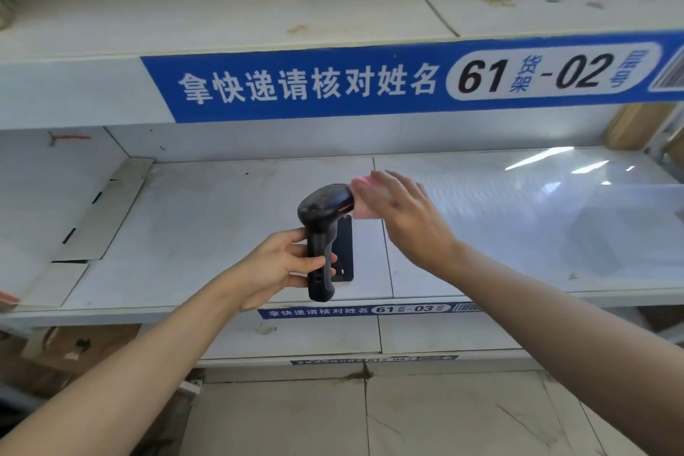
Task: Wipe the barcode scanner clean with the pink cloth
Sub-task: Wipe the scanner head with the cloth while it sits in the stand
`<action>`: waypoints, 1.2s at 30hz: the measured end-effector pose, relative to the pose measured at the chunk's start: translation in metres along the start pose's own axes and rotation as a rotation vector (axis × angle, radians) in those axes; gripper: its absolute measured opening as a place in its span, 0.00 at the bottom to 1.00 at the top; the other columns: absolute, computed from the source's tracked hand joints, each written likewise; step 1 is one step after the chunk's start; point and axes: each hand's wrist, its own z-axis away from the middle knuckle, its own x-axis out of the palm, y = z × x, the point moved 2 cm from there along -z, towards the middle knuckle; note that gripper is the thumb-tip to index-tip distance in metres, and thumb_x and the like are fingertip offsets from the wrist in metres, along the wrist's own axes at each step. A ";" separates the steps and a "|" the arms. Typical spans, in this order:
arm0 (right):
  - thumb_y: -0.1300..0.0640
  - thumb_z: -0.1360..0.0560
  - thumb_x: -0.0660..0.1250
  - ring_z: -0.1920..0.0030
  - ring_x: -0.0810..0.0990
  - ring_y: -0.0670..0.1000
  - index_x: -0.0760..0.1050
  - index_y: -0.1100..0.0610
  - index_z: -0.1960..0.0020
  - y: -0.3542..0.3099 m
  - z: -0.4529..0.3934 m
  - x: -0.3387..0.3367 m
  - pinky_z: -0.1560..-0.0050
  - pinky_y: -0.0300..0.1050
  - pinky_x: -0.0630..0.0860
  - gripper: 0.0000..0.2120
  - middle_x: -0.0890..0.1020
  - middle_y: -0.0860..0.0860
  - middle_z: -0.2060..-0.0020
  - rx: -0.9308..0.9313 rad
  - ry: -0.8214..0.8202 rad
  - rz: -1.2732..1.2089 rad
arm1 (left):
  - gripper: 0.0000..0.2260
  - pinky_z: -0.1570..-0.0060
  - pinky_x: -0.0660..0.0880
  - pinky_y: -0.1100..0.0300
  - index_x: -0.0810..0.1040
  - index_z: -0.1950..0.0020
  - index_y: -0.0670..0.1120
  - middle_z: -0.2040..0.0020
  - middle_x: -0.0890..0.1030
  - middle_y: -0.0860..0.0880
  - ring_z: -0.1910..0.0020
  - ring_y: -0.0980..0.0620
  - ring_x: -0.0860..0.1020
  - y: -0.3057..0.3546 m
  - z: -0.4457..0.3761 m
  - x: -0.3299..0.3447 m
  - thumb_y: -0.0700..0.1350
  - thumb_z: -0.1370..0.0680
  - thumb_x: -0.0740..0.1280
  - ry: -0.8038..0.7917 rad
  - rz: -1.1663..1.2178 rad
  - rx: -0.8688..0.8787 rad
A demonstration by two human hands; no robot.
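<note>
A black handheld barcode scanner [321, 229] is held upright above the white shelf, its head pointing right. My left hand [281, 266] grips its handle from the left. My right hand [403, 213] presses a pink cloth [364, 202] against the front of the scanner's head; most of the cloth is hidden under the palm and fingers. A black flat stand [346, 252] lies on the shelf right behind the scanner's handle.
The white shelf [222, 233] has a grey cardboard sheet [100, 218] at its left and a clear plastic sheet [555, 204] at its right. A blue label strip [370, 81] marked 61-02 runs along the shelf above. Lower shelves and a tiled floor lie below.
</note>
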 end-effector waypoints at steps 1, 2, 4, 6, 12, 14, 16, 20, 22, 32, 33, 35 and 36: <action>0.78 0.32 0.67 0.40 0.75 0.69 0.73 0.64 0.32 0.004 0.001 -0.002 0.47 0.68 0.76 0.29 0.76 0.66 0.39 0.031 -0.023 -0.006 | 0.16 0.49 0.80 0.46 0.76 0.38 0.43 0.47 0.84 0.38 0.47 0.40 0.82 0.000 0.001 -0.002 0.32 0.24 0.65 -0.002 0.010 -0.010; 0.77 0.32 0.68 0.41 0.75 0.68 0.73 0.63 0.32 0.007 0.002 -0.004 0.48 0.67 0.76 0.29 0.76 0.66 0.39 0.044 -0.025 -0.015 | 0.16 0.49 0.80 0.46 0.76 0.38 0.43 0.47 0.84 0.39 0.46 0.40 0.82 0.000 0.001 -0.004 0.32 0.24 0.65 -0.011 0.025 -0.020; 0.74 0.30 0.69 0.39 0.75 0.66 0.72 0.62 0.31 0.008 -0.002 -0.013 0.46 0.64 0.76 0.28 0.75 0.65 0.37 0.030 0.015 -0.025 | 0.17 0.49 0.80 0.47 0.76 0.37 0.43 0.47 0.84 0.39 0.45 0.40 0.82 0.003 0.002 -0.006 0.32 0.25 0.66 -0.034 0.049 -0.030; 0.71 0.27 0.67 0.37 0.73 0.64 0.71 0.60 0.30 0.000 -0.008 -0.020 0.42 0.61 0.73 0.26 0.75 0.63 0.36 -0.040 0.070 -0.053 | 0.17 0.49 0.80 0.47 0.76 0.37 0.42 0.48 0.84 0.39 0.45 0.39 0.82 0.006 0.002 -0.005 0.33 0.26 0.67 -0.053 0.056 -0.035; 0.70 0.24 0.57 0.37 0.73 0.65 0.70 0.57 0.29 -0.018 -0.015 -0.026 0.40 0.60 0.72 0.25 0.74 0.61 0.34 -0.237 0.025 -0.056 | 0.18 0.49 0.80 0.48 0.77 0.38 0.42 0.46 0.83 0.37 0.44 0.39 0.81 0.016 0.003 0.004 0.32 0.27 0.68 -0.146 0.032 -0.032; 0.74 0.28 0.62 0.38 0.73 0.64 0.68 0.57 0.28 -0.008 -0.011 -0.027 0.43 0.61 0.74 0.30 0.73 0.61 0.33 -0.216 -0.034 -0.030 | 0.17 0.49 0.80 0.48 0.77 0.39 0.43 0.47 0.84 0.39 0.45 0.40 0.81 0.016 0.005 0.004 0.33 0.27 0.68 -0.141 -0.002 -0.034; 0.74 0.30 0.68 0.40 0.74 0.64 0.67 0.56 0.27 0.005 -0.006 -0.027 0.43 0.63 0.75 0.34 0.72 0.61 0.33 -0.197 -0.099 0.026 | 0.17 0.49 0.79 0.48 0.77 0.40 0.43 0.49 0.85 0.41 0.46 0.41 0.82 0.013 0.008 0.003 0.32 0.27 0.68 -0.112 -0.043 -0.036; 0.74 0.32 0.70 0.45 0.77 0.64 0.70 0.56 0.29 0.018 -0.001 -0.032 0.49 0.63 0.77 0.34 0.74 0.59 0.35 -0.048 -0.084 0.025 | 0.17 0.50 0.79 0.54 0.76 0.42 0.48 0.48 0.83 0.41 0.49 0.47 0.83 0.009 0.011 0.007 0.29 0.24 0.65 -0.044 -0.250 0.003; 0.73 0.31 0.70 0.45 0.76 0.64 0.69 0.55 0.28 0.011 -0.005 -0.036 0.49 0.61 0.77 0.34 0.74 0.59 0.34 -0.058 -0.036 0.003 | 0.17 0.50 0.79 0.57 0.76 0.43 0.48 0.47 0.82 0.40 0.51 0.49 0.83 0.011 0.011 0.012 0.29 0.24 0.64 -0.020 -0.287 0.028; 0.75 0.36 0.72 0.46 0.76 0.66 0.68 0.59 0.28 0.014 0.005 -0.040 0.49 0.64 0.77 0.38 0.75 0.63 0.36 -0.134 -0.126 0.091 | 0.20 0.48 0.77 0.59 0.75 0.42 0.51 0.49 0.82 0.44 0.53 0.54 0.83 0.016 0.008 0.013 0.28 0.25 0.65 0.022 -0.309 0.079; 0.75 0.36 0.72 0.46 0.77 0.66 0.69 0.59 0.29 0.017 0.006 -0.041 0.50 0.65 0.77 0.37 0.75 0.62 0.37 -0.093 -0.132 0.098 | 0.20 0.46 0.76 0.56 0.75 0.43 0.52 0.49 0.82 0.44 0.52 0.54 0.83 0.015 0.008 0.013 0.28 0.25 0.65 0.025 -0.319 0.077; 0.74 0.35 0.72 0.45 0.76 0.64 0.69 0.59 0.29 0.020 0.006 -0.043 0.49 0.63 0.77 0.36 0.74 0.61 0.36 -0.049 -0.110 0.106 | 0.21 0.43 0.75 0.54 0.75 0.43 0.54 0.48 0.82 0.44 0.49 0.52 0.82 0.014 0.008 0.013 0.28 0.25 0.65 0.023 -0.342 0.078; 0.74 0.35 0.72 0.44 0.75 0.64 0.68 0.58 0.28 0.017 0.006 -0.044 0.48 0.62 0.75 0.37 0.73 0.61 0.35 -0.059 -0.090 0.103 | 0.22 0.44 0.75 0.56 0.75 0.42 0.54 0.48 0.82 0.43 0.48 0.52 0.82 0.014 0.008 0.014 0.29 0.25 0.65 0.018 -0.351 0.081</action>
